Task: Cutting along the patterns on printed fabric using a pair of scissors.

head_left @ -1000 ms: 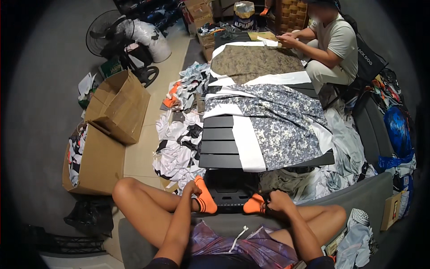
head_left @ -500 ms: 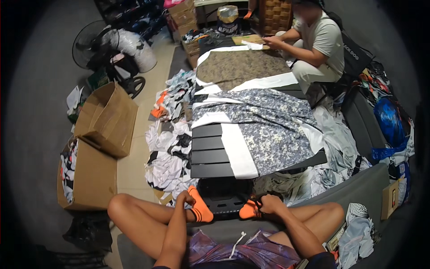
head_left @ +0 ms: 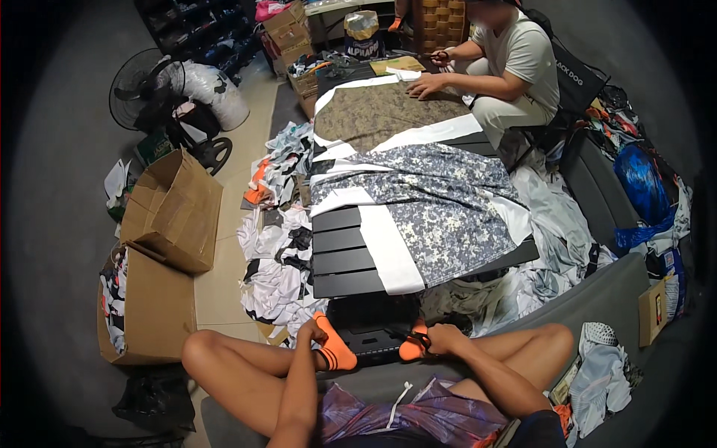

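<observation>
My left hand [head_left: 308, 334] rests with curled fingers against the orange sock [head_left: 340, 351] on my left foot; what its fingers hold, if anything, is hidden. Beside my right foot, my right hand [head_left: 446, 340] is closed on what looks like black scissors [head_left: 420, 340], which lie across the other orange sock [head_left: 411, 349]. Beyond my feet, a grey digital-camouflage fabric [head_left: 455, 231] with white borders lies rumpled on a black slatted table [head_left: 340, 257]. A brown patterned fabric [head_left: 373, 112] with white edges lies farther back.
A seated person [head_left: 515, 75] at the far right has one hand on the brown fabric and a dark tool in the other. Cloth scraps [head_left: 276, 276] heap along the table's left. Cardboard boxes [head_left: 160, 306] and a fan [head_left: 142, 86] stand left. More cloth [head_left: 597, 381] lies right.
The view has shifted slightly. The other person's hands, together before, are now apart, one laid on the brown fabric. My hands stay by my feet.
</observation>
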A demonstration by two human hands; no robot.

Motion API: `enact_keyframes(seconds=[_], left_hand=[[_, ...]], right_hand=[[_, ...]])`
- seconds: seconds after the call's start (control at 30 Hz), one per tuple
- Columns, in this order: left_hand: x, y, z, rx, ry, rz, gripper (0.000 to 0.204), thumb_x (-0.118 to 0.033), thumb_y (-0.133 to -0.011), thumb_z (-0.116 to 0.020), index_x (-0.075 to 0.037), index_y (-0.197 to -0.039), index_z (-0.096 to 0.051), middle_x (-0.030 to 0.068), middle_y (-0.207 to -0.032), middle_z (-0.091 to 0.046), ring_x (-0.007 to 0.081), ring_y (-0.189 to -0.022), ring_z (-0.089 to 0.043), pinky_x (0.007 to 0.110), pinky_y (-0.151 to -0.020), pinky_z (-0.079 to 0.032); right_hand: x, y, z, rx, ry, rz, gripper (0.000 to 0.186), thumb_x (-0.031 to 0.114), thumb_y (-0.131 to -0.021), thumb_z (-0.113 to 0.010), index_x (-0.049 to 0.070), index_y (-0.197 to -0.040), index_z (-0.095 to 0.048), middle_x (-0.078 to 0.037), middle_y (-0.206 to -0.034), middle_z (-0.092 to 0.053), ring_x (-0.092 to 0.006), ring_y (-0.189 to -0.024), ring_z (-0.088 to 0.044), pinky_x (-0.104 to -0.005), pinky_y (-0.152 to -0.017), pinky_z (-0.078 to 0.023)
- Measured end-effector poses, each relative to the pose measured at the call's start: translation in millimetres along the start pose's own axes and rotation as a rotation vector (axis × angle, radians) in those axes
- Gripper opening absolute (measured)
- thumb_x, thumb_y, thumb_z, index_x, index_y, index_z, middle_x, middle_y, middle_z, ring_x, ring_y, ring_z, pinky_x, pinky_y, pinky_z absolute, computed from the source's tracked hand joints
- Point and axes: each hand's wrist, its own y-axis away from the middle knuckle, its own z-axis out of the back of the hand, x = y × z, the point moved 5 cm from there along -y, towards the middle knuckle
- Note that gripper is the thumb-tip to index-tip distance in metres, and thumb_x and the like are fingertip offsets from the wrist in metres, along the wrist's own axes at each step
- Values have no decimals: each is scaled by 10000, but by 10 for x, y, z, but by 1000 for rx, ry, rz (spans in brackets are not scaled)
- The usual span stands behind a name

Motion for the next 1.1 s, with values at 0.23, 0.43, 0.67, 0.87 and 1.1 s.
enact_keyframes(seconds=[0.23,0.43,0.67,0.87,1.1], left_hand=[[-1136,1854,-201,-317,73,116,821,-463,-605,-876,56,-1157,-561,181,-941,-699,286,-971,-666,385,-924,-506],[-852,1637,-7,-566,-313,46,701,-621,-606,-811,4,-880,-647,175,-861,-684,301,-834,-692,380,-719,-566],[-749,1442,12,-255,-175,101,610,-600,-794,-682,-66,-507,-621,49,-529,-611,173,-480,-592,344,-526,-481],[-847,1567,-141,-286,-156,100,554,-557,-819,-681,-65,-568,-644,41,-557,-626,164,-489,-600,327,-520,-472],[-940,1683,-142,-344,-183,59,466,-484,-819,-715,-68,-618,-655,35,-605,-652,154,-531,-637,307,-529,-482]], right_hand=[[-77,55,-89,-92,-69,20,360,357,-676,-719,32,-830,-732,-215,-832,-689,-382,-794,-677,-461,-742,-550],[-139,-98,33,-210,-8,55,240,218,-650,-665,8,-761,-698,-232,-806,-668,-401,-759,-661,-472,-693,-545],[-266,-220,-69,-139,36,16,455,404,-640,-814,-1,-801,-684,-228,-825,-674,-405,-817,-662,-473,-735,-537],[-149,-117,-97,-140,11,42,271,217,-664,-720,-18,-791,-675,-263,-807,-650,-422,-793,-642,-482,-717,-522],[-253,-174,-143,-233,-40,78,276,175,-651,-730,-29,-822,-655,-262,-804,-648,-427,-796,-638,-486,-711,-514]])
